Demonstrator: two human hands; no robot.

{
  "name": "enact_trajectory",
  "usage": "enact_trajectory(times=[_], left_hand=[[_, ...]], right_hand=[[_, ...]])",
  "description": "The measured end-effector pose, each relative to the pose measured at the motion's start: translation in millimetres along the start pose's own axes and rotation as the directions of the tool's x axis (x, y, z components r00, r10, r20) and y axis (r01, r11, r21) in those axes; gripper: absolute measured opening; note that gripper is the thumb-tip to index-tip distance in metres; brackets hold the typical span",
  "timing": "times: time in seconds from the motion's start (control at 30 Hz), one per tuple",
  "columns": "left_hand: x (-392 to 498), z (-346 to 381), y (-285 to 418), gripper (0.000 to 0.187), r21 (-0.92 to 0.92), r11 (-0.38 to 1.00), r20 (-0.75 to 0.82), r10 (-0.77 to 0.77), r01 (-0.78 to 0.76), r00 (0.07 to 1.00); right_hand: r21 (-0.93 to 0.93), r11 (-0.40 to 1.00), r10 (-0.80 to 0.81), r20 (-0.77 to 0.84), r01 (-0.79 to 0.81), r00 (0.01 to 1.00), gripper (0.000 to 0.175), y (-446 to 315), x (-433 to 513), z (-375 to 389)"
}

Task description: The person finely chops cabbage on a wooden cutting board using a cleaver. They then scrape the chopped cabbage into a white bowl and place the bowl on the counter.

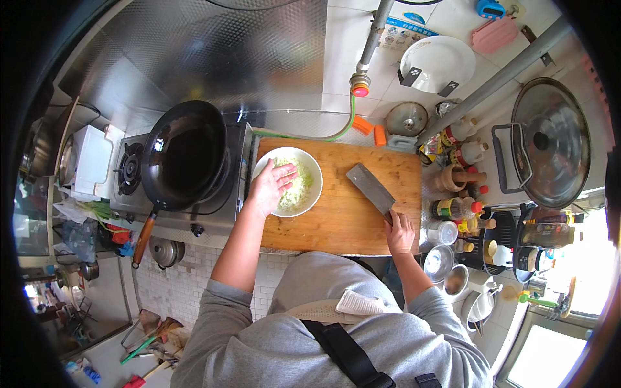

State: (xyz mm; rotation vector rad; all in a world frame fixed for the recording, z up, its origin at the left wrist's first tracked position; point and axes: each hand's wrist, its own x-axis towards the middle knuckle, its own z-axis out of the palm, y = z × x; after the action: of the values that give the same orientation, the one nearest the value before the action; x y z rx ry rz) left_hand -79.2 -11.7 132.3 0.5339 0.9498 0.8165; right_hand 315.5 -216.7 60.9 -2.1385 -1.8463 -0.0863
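Observation:
Over the left part of a white bowl [318, 180] my left hand [272, 186] is turned palm up, holding nothing, its fingers slightly apart. Finely chopped pale green vegetable [302, 191] fills much of the bowl, and the hand hides part of it. My right hand [401, 234] grips the handle of a cleaver [371, 186]. Its broad dark blade points up and to the left, flat on or just above the wooden cutting board [339, 228]; I cannot tell which. The bowl stands on the board's left side.
A black wok [187, 155] rests on the gas stove [233, 165] at left, its wooden handle [144, 237] jutting toward me. Sauce bottles [453, 208] and a wooden mortar [449, 178] line the right side. Behind the board are orange pieces [362, 125] and a green hose [347, 127].

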Motion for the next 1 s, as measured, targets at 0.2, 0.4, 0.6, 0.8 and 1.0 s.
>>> enact_trajectory(times=[0.2, 0.4, 0.6, 0.8, 1.0], left_hand=[[-16.4, -1.9, 0.4, 0.093, -0.263, 0.965, 0.010, -0.015, 0.017, 1.000], [-24.7, 19.8, -3.4, 0.087, -0.385, 0.921, -0.085, 0.026, -0.057, 0.996], [-41.5, 14.2, 13.7, 0.093, -0.291, 0.957, -0.100, -0.034, 0.003, 0.994], [-46.5, 15.8, 14.6, 0.097, -0.329, 0.944, -0.094, -0.059, 0.024, 0.994], [-47.2, 14.9, 18.0, 0.100, -0.379, 0.925, -0.037, -0.062, 0.044, 0.997]], right_hand=[[0.226, 0.956, -0.156, -0.154, 0.188, 0.976, 0.033, -53.7, 31.3, -2.3], [0.408, 0.739, -0.610, 0.069, 0.536, 0.790, 0.074, -263.9, 108.9, -45.7], [0.180, 0.902, -0.431, 0.350, 0.392, 0.832, 0.074, -248.4, 129.4, 8.0], [0.192, 0.863, -0.505, 0.374, 0.468, 0.778, 0.068, -270.7, 120.2, -7.6], [0.158, 0.790, -0.612, 0.243, 0.592, 0.753, 0.065, -274.1, 112.5, -9.7]])
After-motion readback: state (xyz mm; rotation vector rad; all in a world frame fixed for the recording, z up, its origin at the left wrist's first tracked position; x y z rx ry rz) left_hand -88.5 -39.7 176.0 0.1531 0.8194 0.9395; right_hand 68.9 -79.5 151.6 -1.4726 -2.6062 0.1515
